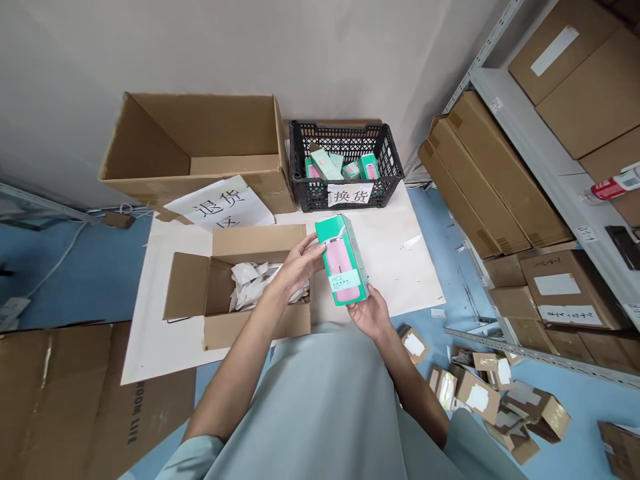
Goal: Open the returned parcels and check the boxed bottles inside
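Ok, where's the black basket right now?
In the head view, the black basket stands at the far side of the table, right of the large open carton and beyond the held green box.

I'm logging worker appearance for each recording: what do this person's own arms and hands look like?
The left hand and right hand are bare, with no gloves. The forearms are uncovered too, and no watch or bracelet shows on either wrist. The left sleeve and right sleeve are plain pale blue-grey, matching the loose garment on the body.
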A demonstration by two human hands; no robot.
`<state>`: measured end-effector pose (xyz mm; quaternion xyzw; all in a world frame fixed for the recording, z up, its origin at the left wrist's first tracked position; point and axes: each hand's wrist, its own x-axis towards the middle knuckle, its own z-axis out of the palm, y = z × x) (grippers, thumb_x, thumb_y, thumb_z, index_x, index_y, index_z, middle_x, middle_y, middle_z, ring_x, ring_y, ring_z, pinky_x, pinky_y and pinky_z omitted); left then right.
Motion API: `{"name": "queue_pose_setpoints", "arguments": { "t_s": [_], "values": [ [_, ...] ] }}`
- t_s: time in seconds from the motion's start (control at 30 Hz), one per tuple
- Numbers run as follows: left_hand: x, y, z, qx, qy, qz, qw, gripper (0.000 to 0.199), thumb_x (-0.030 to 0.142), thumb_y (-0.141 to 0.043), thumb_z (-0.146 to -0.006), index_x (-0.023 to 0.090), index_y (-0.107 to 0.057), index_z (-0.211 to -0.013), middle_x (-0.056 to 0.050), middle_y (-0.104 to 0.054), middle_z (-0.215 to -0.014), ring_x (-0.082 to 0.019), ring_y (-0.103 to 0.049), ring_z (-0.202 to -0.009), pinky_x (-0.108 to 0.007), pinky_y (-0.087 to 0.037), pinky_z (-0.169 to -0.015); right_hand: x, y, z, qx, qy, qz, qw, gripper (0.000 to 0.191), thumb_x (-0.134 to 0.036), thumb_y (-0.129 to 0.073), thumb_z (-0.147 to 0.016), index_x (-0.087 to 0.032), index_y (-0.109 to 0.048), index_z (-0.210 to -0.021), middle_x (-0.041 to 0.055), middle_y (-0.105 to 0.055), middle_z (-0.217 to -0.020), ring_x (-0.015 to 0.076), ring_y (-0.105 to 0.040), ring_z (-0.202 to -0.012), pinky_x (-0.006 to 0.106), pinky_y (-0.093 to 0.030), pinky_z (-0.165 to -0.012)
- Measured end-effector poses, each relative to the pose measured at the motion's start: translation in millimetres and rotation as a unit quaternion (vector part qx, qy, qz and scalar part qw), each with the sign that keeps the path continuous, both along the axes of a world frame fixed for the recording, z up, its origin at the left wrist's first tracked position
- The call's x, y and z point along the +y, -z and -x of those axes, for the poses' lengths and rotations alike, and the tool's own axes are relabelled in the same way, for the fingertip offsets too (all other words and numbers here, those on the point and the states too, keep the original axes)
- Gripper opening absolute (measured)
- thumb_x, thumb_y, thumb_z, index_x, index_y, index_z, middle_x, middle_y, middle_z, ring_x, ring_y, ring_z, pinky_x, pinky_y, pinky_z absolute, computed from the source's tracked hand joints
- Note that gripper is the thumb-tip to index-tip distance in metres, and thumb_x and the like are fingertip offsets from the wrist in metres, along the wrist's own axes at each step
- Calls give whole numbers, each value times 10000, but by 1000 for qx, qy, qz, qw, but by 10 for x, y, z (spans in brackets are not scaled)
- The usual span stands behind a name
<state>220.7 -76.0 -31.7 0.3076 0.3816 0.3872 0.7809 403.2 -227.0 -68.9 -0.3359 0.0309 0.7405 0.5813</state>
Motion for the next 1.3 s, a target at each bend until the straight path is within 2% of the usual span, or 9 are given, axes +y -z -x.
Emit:
{"name": "queue_pose_setpoints", "arguments": {
  "t_s": [0.2,0.33,0.5,0.6,0.67,0.83,1.07,1.17,1.3],
  "values": [
    [-32,-42,-33,22,-4,-16,1000,763,446,-1041,-671,239,-722,-1332,-104,-836,-1229,-281,-804,-1069,-385,-631,-925,-11,-1,-13,-34,-49,-5,998,221,-408,-857,-924,-251,-750,-1036,15,-846,-1002,157,-753,-775,233,-655,-644],
    [-9,-26,-25,66,-42,-38,996,986,401,-1059,-631,246,-617,-1499,-102,-827,-1225,-297,-802,-1110,-408,-639,-958,17,-70,-80,-165,-57,-60,983,346,-462,-875,-913,-249,-775,-1166,39,-836,-1166,168,-767,-881,268,-675,-755],
    [-6,8,-64,131,-86,-72,985,1160,345,-1076,-594,248,-531,-1613,-115,-790,-1279,-264,-803,-1080,-381,-636,-980,14,-169,-61,-416,-64,-118,899,681,-489,-940,-829,-313,-718,-1448,62,-731,-1435,232,-738,-1176,335,-664,-953],
    [-40,19,-141,157,-106,-92,978,1220,347,-1090,-562,237,-516,-1633,-116,-775,-1273,-264,-796,-1068,-376,-634,-976,22,-157,20,-533,-58,-95,839,938,-423,-1015,-709,-331,-647,-1567,96,-635,-1553,280,-686,-1267,363,-664,-984],
    [-82,20,-199,168,-120,-104,973,1228,369,-1100,-551,233,-525,-1627,-115,-767,-1264,-275,-787,-1080,-375,-636,-972,41,-115,70,-556,-52,-74,826,1056,-425,-1026,-687,-319,-580,-1638,126,-571,-1621,319,-641,-1340,406,-662,-1031],
    [-195,23,-239,201,-138,-149,958,1194,432,-1110,-551,253,-569,-1599,-129,-706,-1369,-294,-755,-1156,-380,-625,-1012,107,25,53,-529,-28,-49,847,1001,-459,-1011,-708,-294,-600,-1606,114,-640,-1568,301,-669,-1319,417,-650,-1067],
    [-132,29,-7,183,-79,-161,967,854,548,-984,-752,226,-672,-1479,-157,-739,-1384,-281,-739,-1220,-438,-579,-1118,-2,193,-222,-270,-98,-122,950,447,-548,-916,-828,-228,-796,-1117,65,-838,-1096,236,-787,-1022,361,-679,-882],
    [-106,11,28,171,-62,-154,971,816,541,-985,-750,212,-701,-1440,-169,-729,-1424,-294,-729,-1248,-453,-582,-1124,-77,291,-239,-199,-106,-99,969,449,-567,-941,-785,-217,-789,-1022,70,-839,-968,238,-790,-938,335,-676,-764],
    [-114,-45,3,175,-46,-162,970,728,575,-952,-794,230,-736,-1398,-142,-740,-1424,-309,-694,-1326,-444,-581,-1140,-107,323,-183,-168,-111,-104,974,531,-577,-971,-752,-207,-802,-1094,85,-852,-1023,260,-807,-1012,366,-690,-849]
  ]
}}
